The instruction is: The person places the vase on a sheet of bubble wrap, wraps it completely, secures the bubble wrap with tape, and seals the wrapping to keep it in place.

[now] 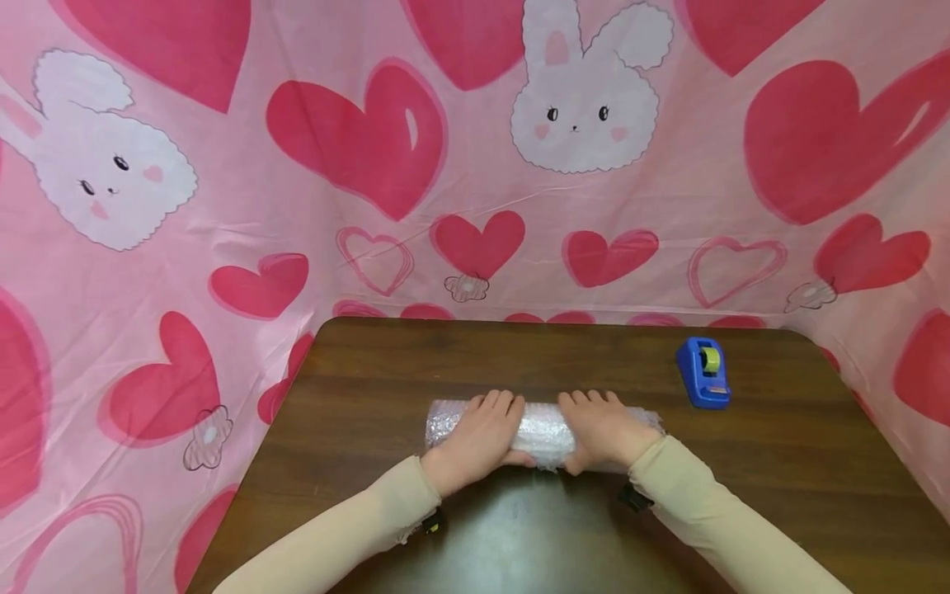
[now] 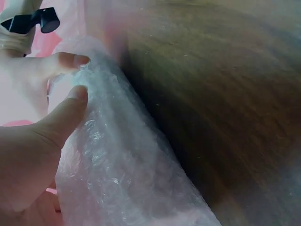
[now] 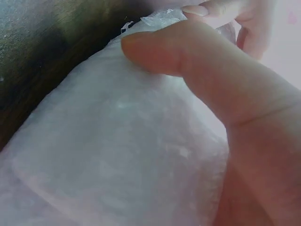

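A roll of clear bubble wrap (image 1: 544, 433) lies crosswise near the middle of the brown table. My left hand (image 1: 481, 437) grips its left half, fingers over the top and thumb along the near side. On the right half, my right hand (image 1: 604, 429) holds it the same way. The left wrist view shows my left thumb (image 2: 66, 115) pressed on the bubbled plastic, close to the right thumb. From the right wrist, my right thumb (image 3: 155, 52) lies across the wrap near a ragged edge of film. Whatever is inside the roll is hidden.
A blue tape dispenser (image 1: 701, 375) with a yellow-green roll stands at the table's back right. The wooden tabletop (image 1: 356, 495) reaches a pink cloth (image 1: 475, 190) with hearts and rabbits, hanging behind and at both sides.
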Demonstrator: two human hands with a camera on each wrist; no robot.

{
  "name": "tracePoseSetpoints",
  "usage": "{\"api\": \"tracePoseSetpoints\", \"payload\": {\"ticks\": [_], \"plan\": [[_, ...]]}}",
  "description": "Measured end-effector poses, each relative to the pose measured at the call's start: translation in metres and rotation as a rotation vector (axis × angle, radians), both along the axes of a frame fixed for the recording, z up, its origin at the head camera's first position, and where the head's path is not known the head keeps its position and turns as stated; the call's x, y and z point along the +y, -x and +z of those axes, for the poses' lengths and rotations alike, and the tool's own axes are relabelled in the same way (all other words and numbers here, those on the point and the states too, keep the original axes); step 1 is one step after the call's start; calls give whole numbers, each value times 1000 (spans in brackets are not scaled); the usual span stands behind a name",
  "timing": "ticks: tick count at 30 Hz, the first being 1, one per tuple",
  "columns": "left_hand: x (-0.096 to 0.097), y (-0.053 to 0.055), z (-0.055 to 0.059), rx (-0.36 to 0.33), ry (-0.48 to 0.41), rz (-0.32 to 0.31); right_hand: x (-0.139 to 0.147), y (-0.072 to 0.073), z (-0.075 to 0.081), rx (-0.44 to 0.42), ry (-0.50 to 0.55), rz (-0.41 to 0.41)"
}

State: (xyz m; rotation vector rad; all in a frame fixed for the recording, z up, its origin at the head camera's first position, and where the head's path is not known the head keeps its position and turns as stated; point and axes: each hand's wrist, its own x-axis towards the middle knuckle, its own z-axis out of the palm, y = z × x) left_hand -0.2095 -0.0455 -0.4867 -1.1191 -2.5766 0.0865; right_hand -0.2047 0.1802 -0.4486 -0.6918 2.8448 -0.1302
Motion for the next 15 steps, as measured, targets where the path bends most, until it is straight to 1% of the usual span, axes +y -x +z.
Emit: {"api": "tracePoseSetpoints", "payload": {"ticks": [3,6,9,15], "plan": [[1,2,2,6,12,-1,2,-1,1,34,-6,-5],[1,5,2,9,-3,-1,4,-4,0,93,-12,-1],[0,6,2,5,-17,9,4,-9,-2,161,-18,21],[-1,5,3,-9,-7,22,5,-17,-18,341,-30,47]]}}
